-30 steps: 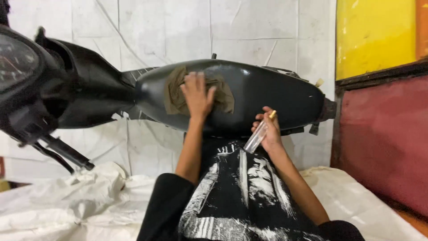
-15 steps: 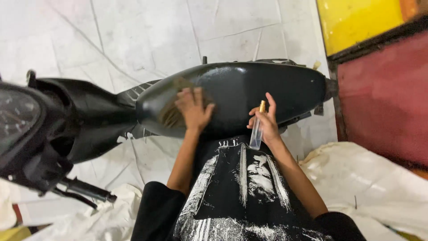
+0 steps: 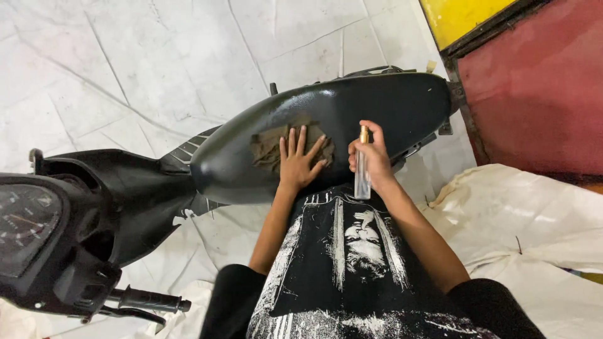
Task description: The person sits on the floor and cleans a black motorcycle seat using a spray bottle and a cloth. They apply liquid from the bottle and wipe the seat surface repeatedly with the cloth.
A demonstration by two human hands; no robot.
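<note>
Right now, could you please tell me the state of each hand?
Left hand: open, fingers spread flat, pressing a brown cloth onto the black scooter seat.
Right hand: closed around a small clear spray bottle.

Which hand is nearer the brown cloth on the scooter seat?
Left. The left hand lies flat on the brown cloth; the right hand is beside it, holding a small spray bottle.

Round instrument dial (image 3: 25,223) at scooter front, lower left: dark face, pale markings, seemingly unlit.
</note>
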